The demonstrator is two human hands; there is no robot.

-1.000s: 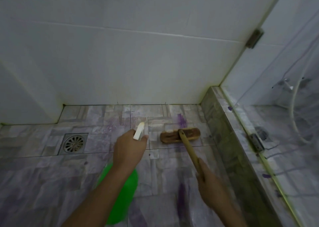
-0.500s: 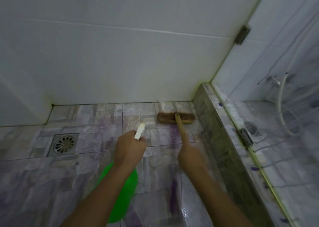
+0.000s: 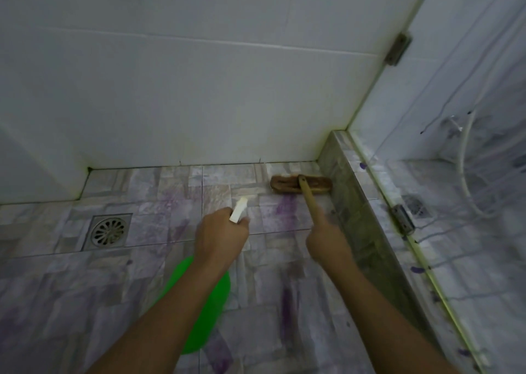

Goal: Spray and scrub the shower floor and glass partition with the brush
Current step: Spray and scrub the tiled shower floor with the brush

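A wooden brush (image 3: pixel 300 185) lies head-down on the shower floor (image 3: pixel 159 203) in the far right corner, against the tiled curb (image 3: pixel 345 180). My right hand (image 3: pixel 327 241) grips its wooden handle. My left hand (image 3: pixel 220 238) grips a green spray bottle (image 3: pixel 199 311), with the white nozzle sticking out above the fingers and pointing at the floor. Purple streaks mark the tiles near the brush and closer to me. The glass partition (image 3: pixel 466 117) rises on the right, with dark drip lines on it.
A round metal drain (image 3: pixel 108 230) sits in the floor at the left. White tiled walls (image 3: pixel 199 89) close the back and left. Metal hinges (image 3: pixel 397 47) hold the glass. A white hose (image 3: pixel 469 180) shows behind the glass.
The brush head has slid away from me and to the right, into the corner by the curb. My right hand moved forward with it. The left hand keeps the bottle in about the same place.
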